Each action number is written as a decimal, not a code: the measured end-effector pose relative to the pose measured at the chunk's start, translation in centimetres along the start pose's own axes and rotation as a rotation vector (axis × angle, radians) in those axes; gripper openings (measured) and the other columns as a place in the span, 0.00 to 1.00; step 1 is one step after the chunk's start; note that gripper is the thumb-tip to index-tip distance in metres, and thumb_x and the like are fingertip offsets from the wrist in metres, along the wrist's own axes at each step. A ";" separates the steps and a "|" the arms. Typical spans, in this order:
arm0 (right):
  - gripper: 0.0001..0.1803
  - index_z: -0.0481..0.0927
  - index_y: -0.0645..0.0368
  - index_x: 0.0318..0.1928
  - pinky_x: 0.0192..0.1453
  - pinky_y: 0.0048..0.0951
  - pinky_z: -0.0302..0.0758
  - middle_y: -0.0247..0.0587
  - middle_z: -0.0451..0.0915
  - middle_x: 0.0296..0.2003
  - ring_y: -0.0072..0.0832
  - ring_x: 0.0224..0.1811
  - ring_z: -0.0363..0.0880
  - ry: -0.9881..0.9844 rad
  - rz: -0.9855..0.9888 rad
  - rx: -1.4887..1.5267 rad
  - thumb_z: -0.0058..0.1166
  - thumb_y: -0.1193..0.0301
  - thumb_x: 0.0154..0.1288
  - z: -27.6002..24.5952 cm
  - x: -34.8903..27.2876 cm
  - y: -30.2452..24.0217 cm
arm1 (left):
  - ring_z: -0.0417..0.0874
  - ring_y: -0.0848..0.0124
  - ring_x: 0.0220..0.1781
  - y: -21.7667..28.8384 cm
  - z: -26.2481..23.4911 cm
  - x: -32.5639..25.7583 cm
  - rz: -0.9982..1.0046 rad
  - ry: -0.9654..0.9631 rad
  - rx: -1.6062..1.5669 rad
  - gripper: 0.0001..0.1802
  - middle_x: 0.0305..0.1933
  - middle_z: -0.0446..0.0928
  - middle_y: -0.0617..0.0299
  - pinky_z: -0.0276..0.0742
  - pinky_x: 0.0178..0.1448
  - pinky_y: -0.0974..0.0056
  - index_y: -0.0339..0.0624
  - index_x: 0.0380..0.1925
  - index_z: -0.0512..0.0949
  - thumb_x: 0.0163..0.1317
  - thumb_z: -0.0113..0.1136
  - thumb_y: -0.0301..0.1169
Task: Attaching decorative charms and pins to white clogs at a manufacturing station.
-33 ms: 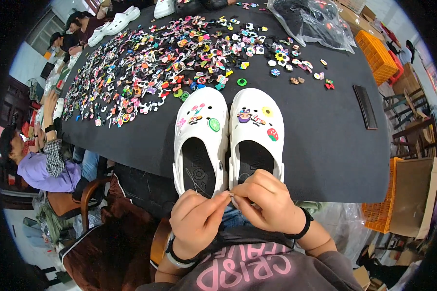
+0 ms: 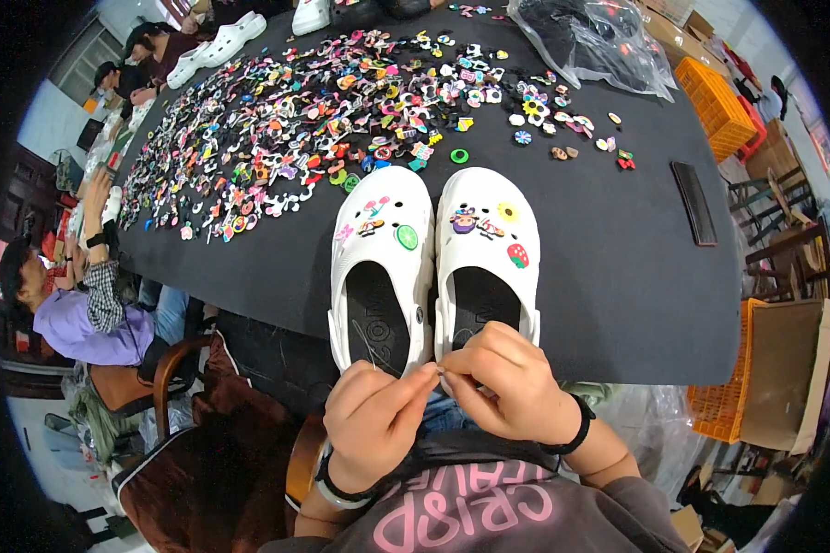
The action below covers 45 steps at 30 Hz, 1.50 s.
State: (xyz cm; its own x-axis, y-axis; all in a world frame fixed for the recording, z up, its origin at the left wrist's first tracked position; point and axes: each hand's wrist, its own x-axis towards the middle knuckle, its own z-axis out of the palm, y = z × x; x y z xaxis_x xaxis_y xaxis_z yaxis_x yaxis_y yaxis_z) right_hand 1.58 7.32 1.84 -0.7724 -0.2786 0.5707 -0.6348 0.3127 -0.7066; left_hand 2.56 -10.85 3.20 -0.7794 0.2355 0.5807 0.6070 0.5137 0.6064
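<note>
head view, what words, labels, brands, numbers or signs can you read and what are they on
Shirt: big pink letters, readable, not copied here
Left insole: dark raised letters, not copied
Right insole: lettering too unclear to read
Charms: any lettering too small to read

I saw white clogs (image 2: pixel 389 198), a wide heap of charms (image 2: pixel 315 118), a plastic bag (image 2: pixel 609 51) and a dark strip (image 2: pixel 693 204) on the counter (image 2: pixel 627 304).
</note>
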 end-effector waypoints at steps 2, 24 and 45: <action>0.11 0.79 0.65 0.39 0.35 0.35 0.72 0.43 0.73 0.28 0.39 0.29 0.74 -0.004 0.005 0.021 0.60 0.82 0.53 -0.1 0.0 0.0 | 0.70 0.67 0.21 -0.1 0.1 -0.1 0.008 -0.001 -0.006 0.15 0.20 0.69 0.62 0.65 0.26 0.65 0.38 0.38 0.85 0.47 0.72 0.18; 0.07 0.80 0.64 0.37 0.35 0.37 0.72 0.43 0.73 0.26 0.41 0.29 0.74 -0.026 0.049 0.063 0.61 0.80 0.55 -0.4 0.4 0.1 | 0.68 0.66 0.19 -0.4 0.2 -0.5 0.010 -0.012 -0.014 0.16 0.19 0.67 0.62 0.63 0.24 0.64 0.38 0.40 0.85 0.48 0.71 0.17; 0.09 0.84 0.59 0.30 0.27 0.30 0.64 0.34 0.70 0.20 0.30 0.22 0.68 0.006 0.004 0.060 0.66 0.79 0.45 -0.6 0.4 0.2 | 0.66 0.72 0.18 0.1 0.4 -0.7 -0.101 -0.006 -0.116 0.11 0.16 0.67 0.64 0.59 0.24 0.68 0.34 0.33 0.85 0.47 0.70 0.14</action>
State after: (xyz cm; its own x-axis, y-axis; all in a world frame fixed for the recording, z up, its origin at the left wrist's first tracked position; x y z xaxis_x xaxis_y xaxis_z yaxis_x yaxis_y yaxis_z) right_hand 1.12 7.80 2.12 -0.7749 -0.2724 0.5704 -0.6299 0.2582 -0.7325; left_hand 3.12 -10.68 2.63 -0.8381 0.1927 0.5104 0.5391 0.4362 0.7205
